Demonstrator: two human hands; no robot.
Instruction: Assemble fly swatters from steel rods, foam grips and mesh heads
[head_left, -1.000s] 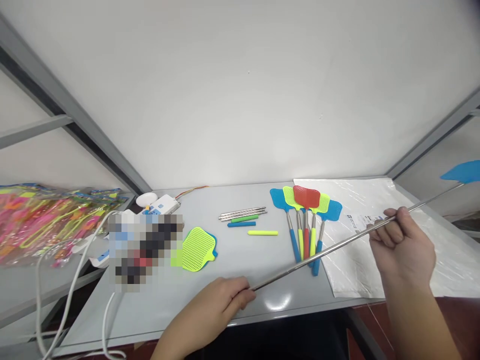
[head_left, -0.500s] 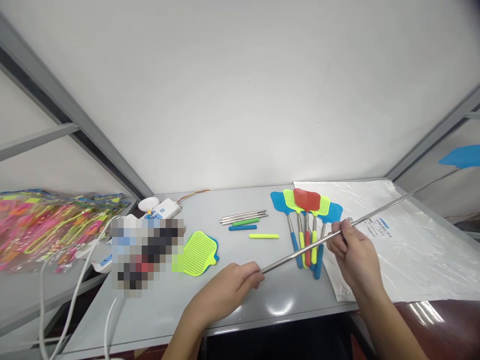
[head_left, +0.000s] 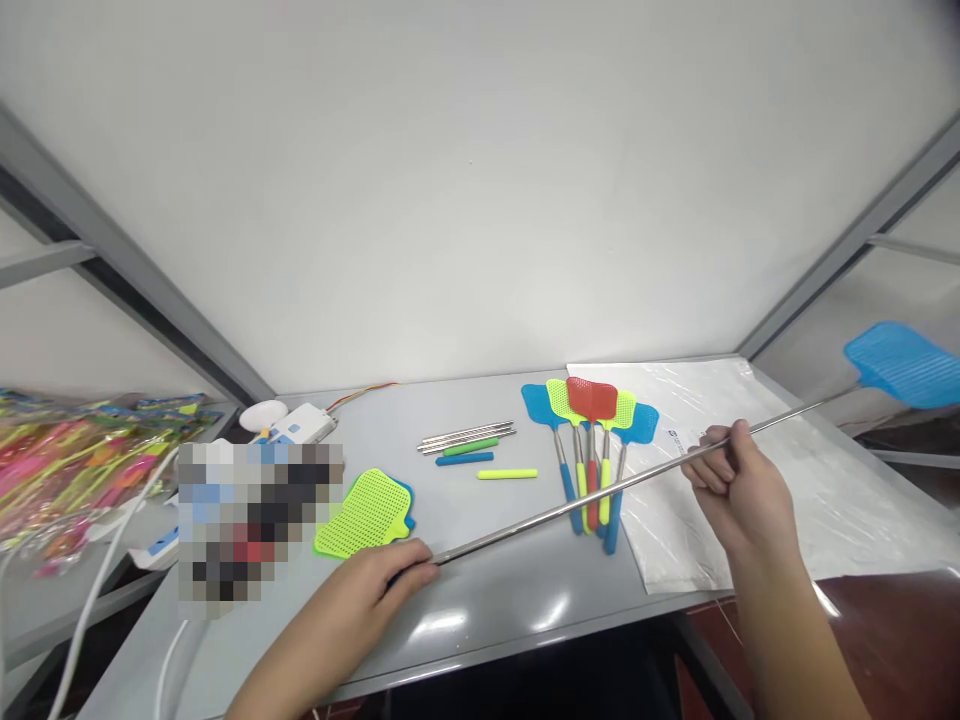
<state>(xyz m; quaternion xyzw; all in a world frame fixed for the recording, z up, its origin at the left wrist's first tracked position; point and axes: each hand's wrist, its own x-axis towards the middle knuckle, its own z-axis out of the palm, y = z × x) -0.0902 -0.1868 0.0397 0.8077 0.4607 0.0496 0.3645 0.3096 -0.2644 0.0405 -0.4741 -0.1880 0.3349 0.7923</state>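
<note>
Left fingers [head_left: 409,553]: closed around one end of the telescopic rod [head_left: 540,517].
Right fingers [head_left: 709,465]: curled around its shaft.
Fly swatters [head_left: 592,400]: between the fingers; a dipping rod could scatter them.

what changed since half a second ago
The right hand has moved along the metal rod, nearer the blue swatter head and away from the left hand; that head now faces the camera more. Both hands still hold the rod; the fanned swatters lie as before.
</note>
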